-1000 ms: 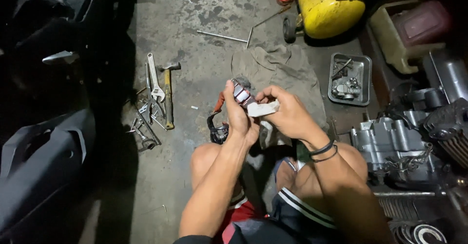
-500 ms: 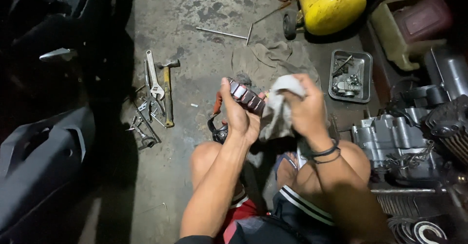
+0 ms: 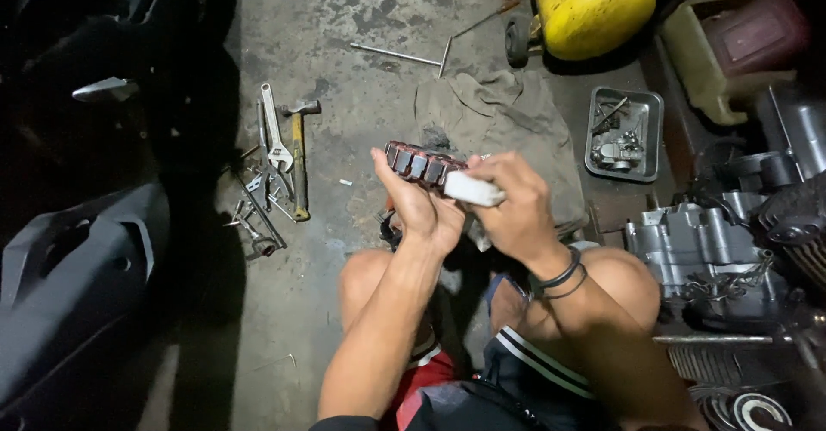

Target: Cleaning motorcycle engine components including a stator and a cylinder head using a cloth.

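Tools (image 3: 275, 173), rag (image 3: 499, 117), tray (image 3: 624, 134) surround hands

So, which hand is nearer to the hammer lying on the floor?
Left. The left hand, holding the round coil part, is the one closer to the hammer; the right hand with the white cloth is farther away.

Stained concrete floor (image 3: 361, 18). On it: hammer (image 3: 298, 151) beside wrench (image 3: 274, 130), small tools (image 3: 254, 216) scattered, grey rag (image 3: 495, 113), T-shaped rod (image 3: 404, 52), metal tray (image 3: 625, 132) of parts, yellow tank (image 3: 589, 5), engine block (image 3: 697, 246).
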